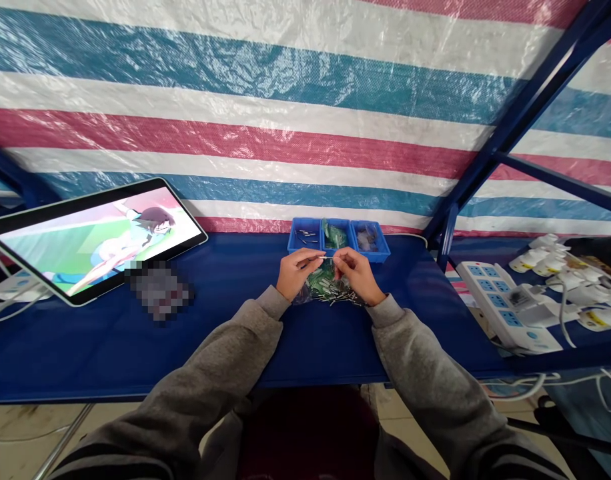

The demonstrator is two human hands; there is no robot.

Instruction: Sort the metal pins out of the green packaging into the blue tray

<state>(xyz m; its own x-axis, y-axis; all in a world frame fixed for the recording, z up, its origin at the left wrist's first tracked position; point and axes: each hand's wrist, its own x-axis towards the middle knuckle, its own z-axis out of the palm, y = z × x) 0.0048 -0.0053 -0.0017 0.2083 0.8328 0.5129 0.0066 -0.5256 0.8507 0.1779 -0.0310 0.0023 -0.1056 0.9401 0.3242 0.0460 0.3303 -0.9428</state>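
Both hands meet over the blue table, just in front of three joined blue bins. My left hand (296,270) pinches one end of a thin, pale stick-like piece (327,258). The other end lies between the fingertips of my right hand (358,272). Beneath the hands is a pile of small dark and silvery pieces (335,292) with green plastic among it. The left bin (306,249) holds a few thin pieces, the middle bin (335,230) green plastic bags, and the right bin (371,244) clear bags.
A tablet (100,237) showing a cartoon picture leans at the left, with a blurred-out item (163,292) beside it on the blue table (225,267). Right of a blue metal frame (478,157) lie a power strip (505,307) and several white objects (575,280). Striped sheeting (285,113) hangs behind.
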